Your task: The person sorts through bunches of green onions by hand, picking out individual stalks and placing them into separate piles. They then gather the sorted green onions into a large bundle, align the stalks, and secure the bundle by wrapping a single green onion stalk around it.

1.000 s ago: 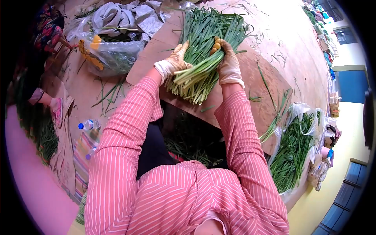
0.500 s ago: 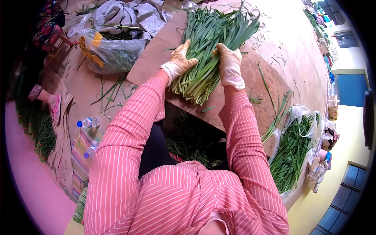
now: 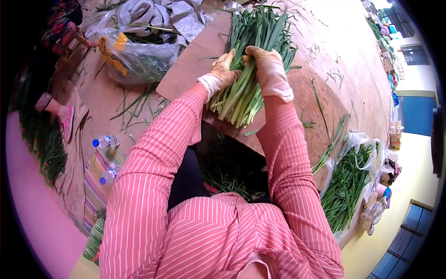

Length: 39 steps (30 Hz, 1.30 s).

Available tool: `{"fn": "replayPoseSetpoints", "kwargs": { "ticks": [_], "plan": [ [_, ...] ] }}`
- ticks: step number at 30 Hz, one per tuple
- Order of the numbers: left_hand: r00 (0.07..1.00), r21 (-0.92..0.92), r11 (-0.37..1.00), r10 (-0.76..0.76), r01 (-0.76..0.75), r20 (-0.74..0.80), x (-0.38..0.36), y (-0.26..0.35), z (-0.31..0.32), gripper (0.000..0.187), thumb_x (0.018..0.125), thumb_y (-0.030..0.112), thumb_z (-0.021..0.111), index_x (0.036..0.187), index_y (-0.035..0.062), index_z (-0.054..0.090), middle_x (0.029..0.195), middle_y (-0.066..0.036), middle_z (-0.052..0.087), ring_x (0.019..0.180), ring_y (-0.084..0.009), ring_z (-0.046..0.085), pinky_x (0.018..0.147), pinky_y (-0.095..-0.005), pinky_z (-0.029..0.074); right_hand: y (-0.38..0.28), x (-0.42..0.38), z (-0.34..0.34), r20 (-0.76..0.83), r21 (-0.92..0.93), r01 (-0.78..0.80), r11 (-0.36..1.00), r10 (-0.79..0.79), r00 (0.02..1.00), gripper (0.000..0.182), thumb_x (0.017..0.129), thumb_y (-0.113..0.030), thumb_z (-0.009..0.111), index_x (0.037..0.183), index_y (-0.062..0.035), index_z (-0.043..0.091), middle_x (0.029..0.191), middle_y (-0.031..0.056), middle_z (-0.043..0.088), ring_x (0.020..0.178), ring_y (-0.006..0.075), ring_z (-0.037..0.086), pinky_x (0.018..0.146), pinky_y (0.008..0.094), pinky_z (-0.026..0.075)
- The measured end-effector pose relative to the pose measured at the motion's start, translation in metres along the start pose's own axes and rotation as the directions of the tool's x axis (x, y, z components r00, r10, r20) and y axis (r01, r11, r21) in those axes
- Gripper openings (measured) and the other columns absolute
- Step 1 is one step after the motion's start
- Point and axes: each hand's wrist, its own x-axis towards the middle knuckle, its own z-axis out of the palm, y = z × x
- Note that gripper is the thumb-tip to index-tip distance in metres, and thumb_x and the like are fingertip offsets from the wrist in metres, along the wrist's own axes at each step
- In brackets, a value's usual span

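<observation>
A thick bundle of long green garlic chives [image 3: 239,100] lies on a brown board [image 3: 325,104], with pale stem ends toward me and leaves pointing away. My left hand [image 3: 221,73], in a stained whitish glove, is closed round the left side of the stems. From the right, my gloved right hand [image 3: 269,72] grips a portion of the chives, its thumb and fingers bent over the top. Both hands are close together around the middle of the bundle. Parts of the fingers are hidden by leaves.
Loose leaves lie on the board's right side. An open plastic bag of chives [image 3: 348,186] stands at right, a clear bag [image 3: 139,65] at upper left. Two water bottles [image 3: 107,141] are at left. Beyond them a person's foot in a pink shoe [image 3: 68,123] shows near tied bunches [image 3: 51,162].
My right hand has moved left across the chives and now grips nearer my left hand. My left hand has shifted slightly right. The stems between the hands are pressed closer together.
</observation>
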Motion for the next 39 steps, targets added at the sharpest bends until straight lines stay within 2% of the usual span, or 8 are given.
{"fn": "replayPoseSetpoints", "kwargs": {
  "ticks": [10,16,18,22,24,27,31,39],
  "plan": [
    [0.995,-0.104,0.991,-0.083,0.089,0.061,-0.004,0.017,-0.012,0.081,0.079,0.028,0.067,0.144,0.0071,0.023,0.145,-0.018,0.03,0.135,-0.0301,0.028,0.111,-0.0327,0.023,0.004,0.013,0.0,-0.152,-0.477,0.01,0.879,-0.093,0.984,0.03,0.075,-0.023,0.071,0.088,0.0003,0.058,0.069,0.008,0.063,0.052,0.0179,0.056,0.048,0.0316,0.044],
    [0.996,-0.373,0.926,-0.015,0.048,0.092,0.009,-0.01,-0.002,0.08,0.083,0.042,0.061,0.143,0.0033,0.025,0.146,-0.017,0.03,0.135,-0.0282,0.028,0.11,-0.0313,0.021,0.042,0.054,0.018,-0.3,-0.406,0.118,0.906,-0.254,0.92,0.033,0.075,-0.015,0.07,0.099,0.003,0.055,0.071,0.009,0.064,0.057,0.0176,0.058,0.053,0.0311,0.046],
    [0.982,-0.675,0.716,-0.087,0.18,0.169,0.008,-0.004,-0.002,0.085,0.085,0.058,0.051,0.142,0.0017,0.025,0.146,-0.017,0.029,0.136,-0.0284,0.026,0.111,-0.0324,0.02,0.046,0.047,0.016,-0.253,-0.275,0.163,0.948,-0.235,0.938,0.053,0.073,-0.015,0.069,0.114,0.008,0.044,0.084,0.0153,0.063,0.071,0.0235,0.061,0.066,0.0329,0.048],
    [0.995,-0.278,0.958,-0.053,0.075,0.086,-0.008,0.022,-0.014,0.111,0.07,0.079,0.049,0.143,0.0003,0.022,0.147,-0.021,0.023,0.138,-0.0304,0.02,0.111,-0.0347,0.018,0.068,0.059,0.017,-0.261,-0.136,0.344,0.929,-0.368,0.892,0.084,0.072,-0.014,0.067,0.137,0.012,0.021,0.097,0.0197,0.063,0.082,0.0284,0.063,0.077,0.0345,0.048],
    [0.991,-0.284,0.955,-0.054,0.086,0.121,-0.009,0.027,-0.019,0.121,0.062,0.083,0.053,0.144,-0.0002,0.018,0.148,-0.022,0.019,0.139,-0.0316,0.017,0.112,-0.0354,0.018,0.069,0.062,0.015,-0.262,-0.108,0.363,0.926,-0.378,0.888,0.079,0.073,-0.014,0.068,0.134,0.0121,0.026,0.09,0.017,0.064,0.073,0.0261,0.062,0.071,0.0327,0.049],
    [0.985,-0.214,0.976,0.012,0.025,0.17,-0.009,0.026,-0.021,0.128,0.058,0.079,0.062,0.144,-0.0012,0.012,0.149,-0.023,0.016,0.139,-0.0323,0.014,0.112,-0.0367,0.019,0.037,0.03,0.015,-0.244,0.039,0.17,0.985,-0.156,0.957,0.025,0.075,-0.017,0.069,0.089,0.0015,0.058,0.068,0.0074,0.061,0.054,0.017,0.056,0.053,0.0296,0.045],
    [0.963,-0.284,0.958,0.043,0.036,0.266,-0.011,0.031,-0.029,0.129,0.059,0.075,0.066,0.145,-0.0015,0.008,0.148,-0.023,0.018,0.138,-0.0309,0.019,0.11,-0.0341,0.021,0.012,0.023,0.008,-0.12,-0.124,-0.096,0.988,0.082,0.989,0.024,0.076,-0.024,0.068,0.067,-0.0018,0.065,0.062,0.0083,0.059,0.05,0.0178,0.053,0.049,0.032,0.042],
    [0.93,-0.338,0.934,0.023,0.111,0.366,0.001,0.014,-0.032,0.128,0.058,0.07,0.071,0.145,-0.0002,0.01,0.146,-0.024,0.024,0.136,-0.0309,0.024,0.109,-0.0325,0.023,0.024,0.06,0.017,-0.135,-0.288,-0.159,0.944,0.124,0.983,0.02,0.072,-0.018,0.07,0.08,-0.0004,0.065,0.071,0.0102,0.063,0.058,0.0201,0.059,0.055,0.0332,0.048]
  ]
}}
